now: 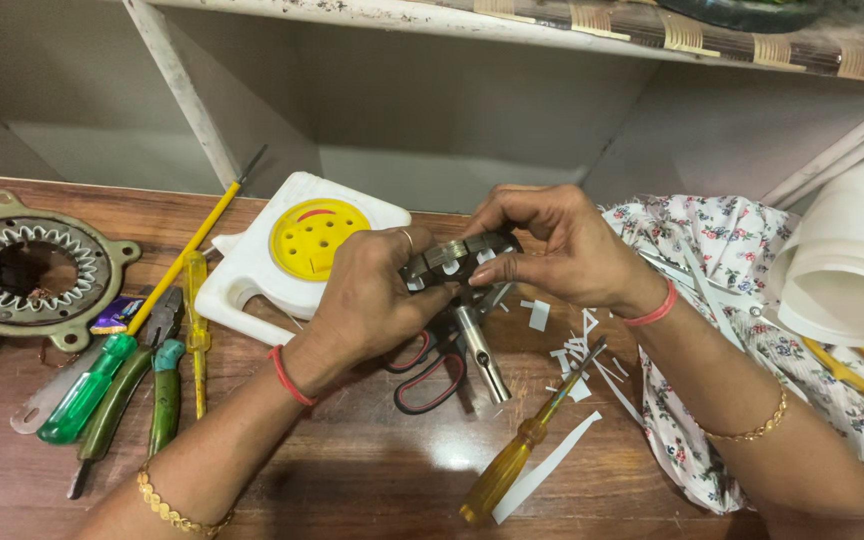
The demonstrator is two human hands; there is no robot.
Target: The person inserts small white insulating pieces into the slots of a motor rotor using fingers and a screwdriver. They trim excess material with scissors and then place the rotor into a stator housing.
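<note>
My left hand (367, 290) and my right hand (552, 245) both grip a round dark metal motor core (452, 258) with a steel shaft (480, 352) pointing toward me, held just above the wooden bench. The right hand's fingertips pinch at the core's upper rim. Under the hands lie scissors with black-and-red handles (430, 380). Several white paper strips (564, 352) are scattered right of the shaft. A yellow-handled screwdriver (522, 445) lies in front of the hands.
A round metal motor housing (32, 270) sits at the far left. Green-handled pliers (157, 395), a green screwdriver (82, 395) and a yellow screwdriver (197, 320) lie left. A white-and-yellow plastic case (297, 250) stands behind. Floral cloth (732, 250), rolled white sheet (852, 260), yellow-handled scissors (857, 370) at right.
</note>
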